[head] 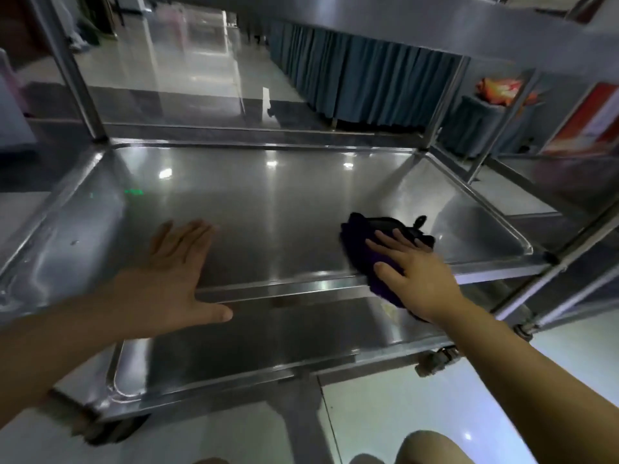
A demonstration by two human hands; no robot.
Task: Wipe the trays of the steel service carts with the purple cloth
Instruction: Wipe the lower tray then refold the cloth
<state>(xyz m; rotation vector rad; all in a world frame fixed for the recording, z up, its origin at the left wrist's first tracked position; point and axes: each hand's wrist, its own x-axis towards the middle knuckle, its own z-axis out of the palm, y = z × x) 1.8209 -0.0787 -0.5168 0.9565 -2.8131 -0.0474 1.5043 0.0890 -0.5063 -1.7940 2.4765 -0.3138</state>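
On middle tray (pixel 268 209), right hand (pixel 415 272) presses purple cloth (pixel 365 249) lengthwise front-to-back.

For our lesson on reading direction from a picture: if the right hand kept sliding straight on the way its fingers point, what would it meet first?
The right hand presses the purple cloth and points up-left across the middle tray. The steel ahead looks bare, so probably the tray's far rim; depth is uncertain.
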